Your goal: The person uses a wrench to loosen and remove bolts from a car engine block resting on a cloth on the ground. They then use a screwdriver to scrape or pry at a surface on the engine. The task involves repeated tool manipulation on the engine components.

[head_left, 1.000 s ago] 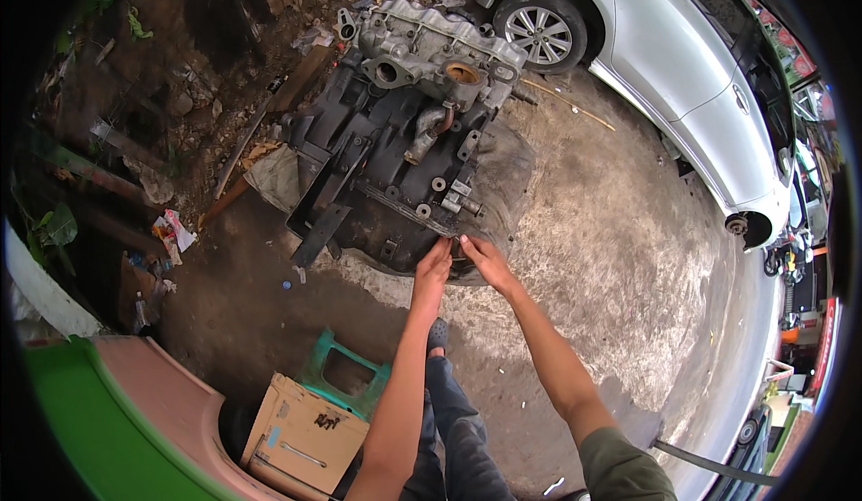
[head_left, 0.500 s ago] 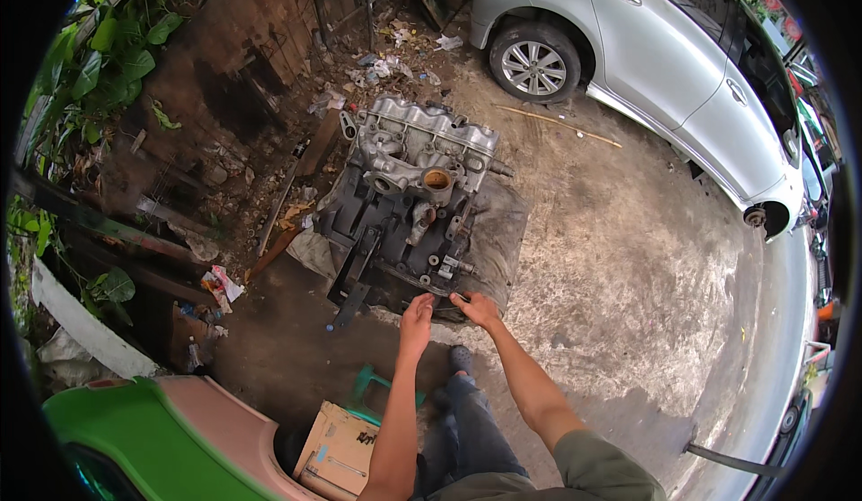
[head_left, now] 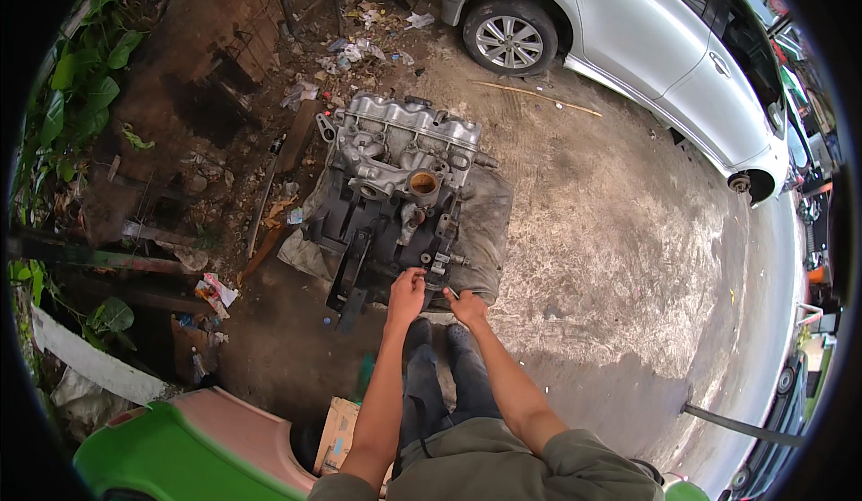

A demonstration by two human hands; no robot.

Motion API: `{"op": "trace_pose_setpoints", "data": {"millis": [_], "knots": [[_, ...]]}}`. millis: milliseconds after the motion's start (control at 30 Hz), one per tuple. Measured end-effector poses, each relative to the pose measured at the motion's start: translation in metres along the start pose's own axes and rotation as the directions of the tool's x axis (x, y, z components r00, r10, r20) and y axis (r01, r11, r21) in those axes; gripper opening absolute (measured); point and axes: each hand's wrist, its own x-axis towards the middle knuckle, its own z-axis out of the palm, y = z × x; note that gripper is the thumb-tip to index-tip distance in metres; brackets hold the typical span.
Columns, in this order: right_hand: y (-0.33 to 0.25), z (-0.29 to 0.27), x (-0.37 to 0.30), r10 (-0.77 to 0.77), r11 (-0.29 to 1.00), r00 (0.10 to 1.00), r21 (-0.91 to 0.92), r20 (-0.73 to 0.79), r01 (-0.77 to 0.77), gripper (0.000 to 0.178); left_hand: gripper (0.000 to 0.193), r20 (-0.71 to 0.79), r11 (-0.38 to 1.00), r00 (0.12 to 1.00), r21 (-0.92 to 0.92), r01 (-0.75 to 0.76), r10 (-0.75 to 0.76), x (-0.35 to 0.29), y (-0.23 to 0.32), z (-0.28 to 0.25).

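A car engine stands on the ground before me, with a silver ribbed top cover at its far side and a dark lower part nearer. At its near edge, my left hand has its fingers pinched together beside a small metal fitting; whatever they hold is too small to make out. Just right of it, my right hand is closed around a small shiny piece, its kind unclear. Under the engine lies a grey cloth sheet.
A silver car stands at the far right. Litter and scrap lie to the left by leafy plants. Behind on the left are a green-and-pink car panel and a cardboard box. A thin stick lies on the concrete.
My left hand has moved forward onto the engine's near edge, while my right hand stays close by. My feet now stand nearer the engine, and the view has shifted.
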Motion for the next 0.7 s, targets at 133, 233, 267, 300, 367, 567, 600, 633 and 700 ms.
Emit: {"op": "trace_pose_setpoints", "data": {"millis": [133,233,267,300,367,567,600,633,700], "knots": [[-0.006,0.013,-0.015,0.08,0.989,0.995,0.126,-0.052,-0.073,0.063,0.024,0.051,1.0,0.999,0.019,0.012,-0.013,-0.001,-0.007,-0.004],[-0.015,0.027,-0.011,0.151,0.938,0.978,0.334,-0.142,-0.096,0.043,0.024,0.071,0.996,0.997,-0.079,-0.026,0.032,0.004,-0.012,-0.008],[-0.018,0.037,-0.01,0.195,0.836,0.977,0.536,-0.083,-0.122,0.042,0.025,0.079,0.992,0.996,-0.119,-0.032,0.042,0.003,-0.015,-0.008],[-0.023,0.046,-0.008,0.234,0.689,0.972,0.71,-0.029,-0.145,0.041,0.025,0.091,0.987,0.995,-0.162,-0.018,0.033,0.004,-0.017,-0.009],[-0.037,0.064,-0.001,0.316,0.616,0.946,0.773,-0.066,-0.152,0.033,0.025,0.09,0.975,0.994,-0.221,-0.037,0.058,0.006,-0.022,-0.008],[-0.041,0.072,-0.005,0.196,0.235,0.978,0.966,0.064,-0.111,0.014,0.026,0.063,0.945,0.996,-0.323,-0.041,0.065,0.008,-0.029,-0.002],[-0.04,0.07,-0.006,0.196,0.166,0.976,0.977,0.098,-0.132,0.013,0.025,0.053,0.95,0.997,-0.311,-0.035,0.055,0.007,-0.028,-0.001],[-0.037,0.068,-0.008,0.157,0.224,0.984,0.968,0.081,-0.115,0.013,0.025,0.041,0.954,0.998,-0.297,-0.029,0.043,0.005,-0.027,0.0],[-0.032,0.063,-0.009,0.117,0.254,0.986,0.956,0.122,-0.149,0.012,0.025,0.01,0.967,1.0,-0.253,-0.02,0.023,-0.001,-0.023,0.001]]}}
